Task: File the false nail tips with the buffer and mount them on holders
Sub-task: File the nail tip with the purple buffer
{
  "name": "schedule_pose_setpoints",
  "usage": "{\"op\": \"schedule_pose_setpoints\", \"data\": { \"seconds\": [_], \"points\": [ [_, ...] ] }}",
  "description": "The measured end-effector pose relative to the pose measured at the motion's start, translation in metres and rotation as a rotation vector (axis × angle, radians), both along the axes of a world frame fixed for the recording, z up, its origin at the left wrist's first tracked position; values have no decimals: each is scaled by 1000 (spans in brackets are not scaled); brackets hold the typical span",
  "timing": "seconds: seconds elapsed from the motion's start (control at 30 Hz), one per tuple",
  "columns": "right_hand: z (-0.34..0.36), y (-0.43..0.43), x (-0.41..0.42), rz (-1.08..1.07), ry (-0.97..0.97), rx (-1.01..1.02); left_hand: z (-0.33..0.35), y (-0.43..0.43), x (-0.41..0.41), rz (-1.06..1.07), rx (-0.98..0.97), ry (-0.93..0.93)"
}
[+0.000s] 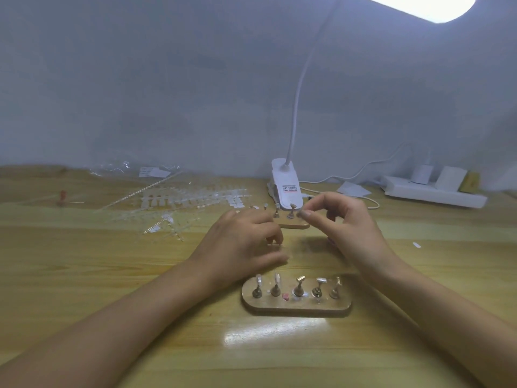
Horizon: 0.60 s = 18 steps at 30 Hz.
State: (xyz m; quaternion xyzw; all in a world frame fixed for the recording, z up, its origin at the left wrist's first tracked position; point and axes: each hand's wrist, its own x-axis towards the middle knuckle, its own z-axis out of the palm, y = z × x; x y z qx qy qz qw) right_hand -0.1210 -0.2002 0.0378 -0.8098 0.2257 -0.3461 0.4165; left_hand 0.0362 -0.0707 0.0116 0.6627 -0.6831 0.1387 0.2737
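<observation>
A single wide-angle view looks out from the person's head, facing forward and down across a wooden table (84, 275) toward a pale wall (140, 79) that fills the upper part of the frame. The camera sits close over the work. Both forearms enter from the bottom corners, and the left hand (240, 245) and right hand (349, 228) lie just below the middle. The near holder base (296, 308) lies under them toward the viewer, and the far holder base (293, 226) lies just beyond the fingers. A clip-on lamp (288, 186) stands straight ahead (its lit head is cut by the top right corner).
</observation>
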Motion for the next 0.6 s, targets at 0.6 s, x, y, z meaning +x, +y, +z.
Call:
{"op": "schedule_pose_setpoints", "data": {
  "seconds": [0.6],
  "points": [
    [-2,14,-1,149,-59,-211,6,-3,-9,-185,-125,680]
  ]
}}
